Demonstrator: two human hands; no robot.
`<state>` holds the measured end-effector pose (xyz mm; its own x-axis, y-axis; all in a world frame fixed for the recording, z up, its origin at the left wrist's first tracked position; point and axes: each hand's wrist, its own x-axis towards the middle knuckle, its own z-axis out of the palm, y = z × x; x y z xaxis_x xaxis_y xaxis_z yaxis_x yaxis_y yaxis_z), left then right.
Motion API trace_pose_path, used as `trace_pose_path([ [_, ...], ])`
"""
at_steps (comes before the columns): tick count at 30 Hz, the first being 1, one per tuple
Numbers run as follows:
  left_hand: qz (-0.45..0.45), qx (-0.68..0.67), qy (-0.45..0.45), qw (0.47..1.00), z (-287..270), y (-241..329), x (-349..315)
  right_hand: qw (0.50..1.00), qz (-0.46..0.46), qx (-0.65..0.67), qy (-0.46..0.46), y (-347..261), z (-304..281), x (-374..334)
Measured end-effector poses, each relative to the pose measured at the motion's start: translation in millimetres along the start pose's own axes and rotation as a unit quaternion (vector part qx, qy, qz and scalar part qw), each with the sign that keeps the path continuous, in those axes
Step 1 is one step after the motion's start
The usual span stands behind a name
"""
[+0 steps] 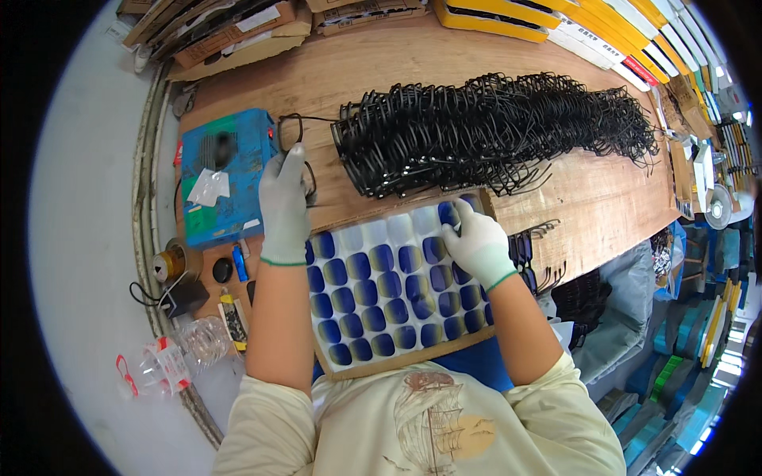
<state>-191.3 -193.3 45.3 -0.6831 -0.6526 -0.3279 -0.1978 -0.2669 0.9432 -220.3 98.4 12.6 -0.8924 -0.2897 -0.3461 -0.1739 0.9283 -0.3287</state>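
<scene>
My left hand (284,198), in a light glove with a green cuff, grips a black eyeglass frame (290,127) beside the blue box-shaped device (230,178). One rim and a temple of the frame stick out past the fingers. Over the top right of the lens tray (413,369), my gloved right hand (476,242) pinches a dark blue lens (446,213) between thumb and fingers. Rows of blue gradient lenses (365,292) lie on the tray's white sheet. Beyond the tray, a long heap of black eyeglass frames (468,135) stretches to the right.
A few dark-lensed glasses (524,252) lie right of the tray. At left are a tape roll (178,260), a blue lighter (240,262), a yellow cutter (233,317) and a plastic bottle (178,357). Cardboard (238,44) and yellow boxes (500,20) line the far edge.
</scene>
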Motion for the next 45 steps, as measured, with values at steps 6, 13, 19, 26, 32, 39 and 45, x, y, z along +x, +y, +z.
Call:
trace_pose_path([
  [6,0.155,0.088,-0.011,0.984,-57.2,-6.4,-114.1,0.998,0.023,-0.043,-0.03,-8.5,-7.6,11.9],
  [13,0.112,0.133,-0.124,0.977,-149.4,-24.2,-251.2,0.994,-0.096,0.025,0.049,1.2,1.8,-2.2],
  [19,0.07,0.016,-0.107,0.992,-187.7,-42.0,-306.4,0.943,-0.126,0.303,0.054,-4.5,64.7,-113.1],
  [26,0.038,0.137,-0.219,0.965,-207.9,-1.0,-325.6,0.979,-0.014,0.196,0.059,-12.9,83.4,-134.8],
  [32,0.074,0.256,-0.414,0.87,-195.9,0.9,-313.8,0.992,-0.023,0.127,0.012,-10.0,75.3,-131.5],
  [39,0.114,0.053,-0.385,0.915,-145.9,-13.7,-310.5,0.993,-0.079,0.067,-0.052,-6.3,54.6,-141.8],
  [45,0.081,0.069,-0.348,0.932,-142.3,-16.5,-311.0,0.964,-0.141,0.224,0.043,7.0,69.8,-164.8],
])
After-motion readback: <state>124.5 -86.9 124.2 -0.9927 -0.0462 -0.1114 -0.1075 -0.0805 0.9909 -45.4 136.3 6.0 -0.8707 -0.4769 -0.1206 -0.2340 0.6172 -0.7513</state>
